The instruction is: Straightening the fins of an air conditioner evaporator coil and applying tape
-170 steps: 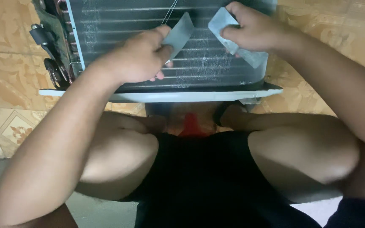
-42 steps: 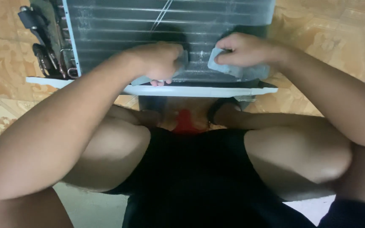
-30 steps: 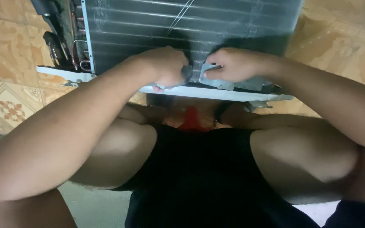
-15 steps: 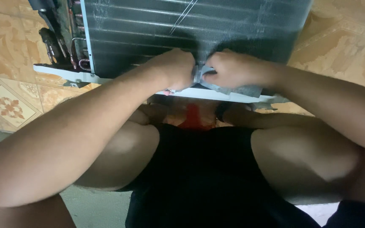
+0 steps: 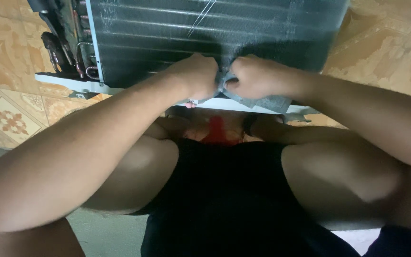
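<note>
Hands meet knuckle to knuckle: left hand [image 5: 197, 76] and right hand [image 5: 253, 78] both fisted tight on a grey strip [image 5: 262, 100], pressed at the near edge of the finned coil [image 5: 205, 33]. Copper tubes [image 5: 79, 57] at coil's left end, tiled floor [image 5: 10, 119] beneath.

Your arms are bare from the edge of the picture down to both hands, with no sleeves, gloves or rings showing. Your left hand [image 5: 197, 76] and right hand [image 5: 253, 78] are uncovered too. You wear black shorts [image 5: 224, 190] (plain dark fabric) that leave both knees bare
</note>
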